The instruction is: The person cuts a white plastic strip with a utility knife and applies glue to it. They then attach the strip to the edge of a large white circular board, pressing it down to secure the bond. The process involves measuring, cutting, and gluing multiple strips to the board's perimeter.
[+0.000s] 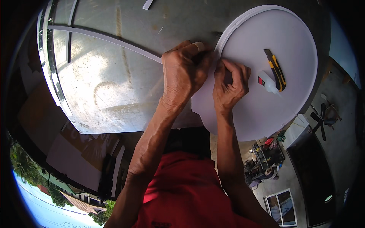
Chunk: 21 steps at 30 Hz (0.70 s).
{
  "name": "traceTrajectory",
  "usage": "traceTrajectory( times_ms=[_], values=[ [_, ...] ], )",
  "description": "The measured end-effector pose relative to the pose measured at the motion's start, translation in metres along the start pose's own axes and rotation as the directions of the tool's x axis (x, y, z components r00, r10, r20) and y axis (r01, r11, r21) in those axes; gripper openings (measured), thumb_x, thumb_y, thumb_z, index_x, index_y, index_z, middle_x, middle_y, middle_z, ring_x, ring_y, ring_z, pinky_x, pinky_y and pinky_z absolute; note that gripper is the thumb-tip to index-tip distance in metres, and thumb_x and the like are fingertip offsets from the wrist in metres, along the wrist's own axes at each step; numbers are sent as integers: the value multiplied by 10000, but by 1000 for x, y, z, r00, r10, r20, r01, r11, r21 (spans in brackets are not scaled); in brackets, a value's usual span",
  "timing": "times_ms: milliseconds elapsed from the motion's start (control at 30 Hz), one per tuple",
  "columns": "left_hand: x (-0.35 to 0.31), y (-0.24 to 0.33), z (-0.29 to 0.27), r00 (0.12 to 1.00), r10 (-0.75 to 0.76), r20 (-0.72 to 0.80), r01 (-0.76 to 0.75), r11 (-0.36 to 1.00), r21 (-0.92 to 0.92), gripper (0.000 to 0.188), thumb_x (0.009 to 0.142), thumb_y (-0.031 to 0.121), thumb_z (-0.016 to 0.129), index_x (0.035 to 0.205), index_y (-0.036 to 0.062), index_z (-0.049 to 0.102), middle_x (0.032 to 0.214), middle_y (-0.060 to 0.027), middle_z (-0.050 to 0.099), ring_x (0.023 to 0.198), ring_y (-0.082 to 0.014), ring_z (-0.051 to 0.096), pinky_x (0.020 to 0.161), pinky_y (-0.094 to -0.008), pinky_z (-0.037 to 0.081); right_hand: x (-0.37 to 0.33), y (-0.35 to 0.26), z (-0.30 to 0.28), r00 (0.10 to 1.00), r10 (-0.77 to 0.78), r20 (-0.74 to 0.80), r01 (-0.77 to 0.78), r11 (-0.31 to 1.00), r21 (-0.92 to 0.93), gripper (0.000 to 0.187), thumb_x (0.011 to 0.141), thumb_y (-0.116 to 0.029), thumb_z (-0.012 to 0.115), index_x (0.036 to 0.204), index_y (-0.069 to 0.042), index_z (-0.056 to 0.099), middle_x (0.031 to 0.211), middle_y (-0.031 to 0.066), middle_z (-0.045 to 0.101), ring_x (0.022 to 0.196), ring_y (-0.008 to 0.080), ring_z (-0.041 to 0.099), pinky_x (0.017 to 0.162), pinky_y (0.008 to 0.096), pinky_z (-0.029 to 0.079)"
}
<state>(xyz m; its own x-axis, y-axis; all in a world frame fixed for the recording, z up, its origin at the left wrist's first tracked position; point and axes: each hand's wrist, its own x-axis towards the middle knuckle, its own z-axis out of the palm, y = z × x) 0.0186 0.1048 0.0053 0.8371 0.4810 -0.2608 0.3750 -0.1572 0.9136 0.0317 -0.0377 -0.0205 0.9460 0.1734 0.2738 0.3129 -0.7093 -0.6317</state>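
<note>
— What sort of place was it?
— A workshop, half outdoors. The scuffed metal surface carried a utility knife and glue bottle; beyond its edge stood a cluttered tool rack, bare concrete floor and a fan.

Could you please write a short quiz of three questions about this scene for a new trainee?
1. True or false: the knife lies on the white disc.
2. Which thing lies just left of the knife? A) glue bottle B) hammer C) brush
3. Fill in: both hands press at the disc's ____ edge, where a thin white strip comes in across the metal table.

Key:
1. True. It rests flat on the disc, untouched.
2. A. The glue bottle lies beside it.
3. Left. The left hand and right hand meet there.
</note>
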Motion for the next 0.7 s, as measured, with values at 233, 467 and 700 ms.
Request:
traceTrajectory(
  times_ms=[233,467,700],
  values=[
    [6,4,7,997,68,38,-69,997,32,217,828,111,841,1020,12,816,850,-124,771,724,-195,762,641,-314,577,-1,3,1,1000,-17,-12,17,1000,7,210,824,27,765,1002,-82,738,957,33,706,900,274,630,785,399,528],
    [10,-1,14,990,139,39,-143,983,119,213,822,115,835,1012,20,819,828,-127,758,687,-220,750,628,-320,576,-1,4,1,1000,-23,-7,23,1000,9,221,811,30,763,1001,-81,737,964,32,707,912,278,633,797,404,530],
    [12,-2,12,984,156,80,-166,978,125,216,816,107,832,1015,25,822,849,-136,766,700,-228,757,634,-319,579,-2,4,0,1000,-11,-4,11,1000,13,212,818,24,767,1000,-82,741,969,29,707,920,278,633,803,404,531]
  ],
)
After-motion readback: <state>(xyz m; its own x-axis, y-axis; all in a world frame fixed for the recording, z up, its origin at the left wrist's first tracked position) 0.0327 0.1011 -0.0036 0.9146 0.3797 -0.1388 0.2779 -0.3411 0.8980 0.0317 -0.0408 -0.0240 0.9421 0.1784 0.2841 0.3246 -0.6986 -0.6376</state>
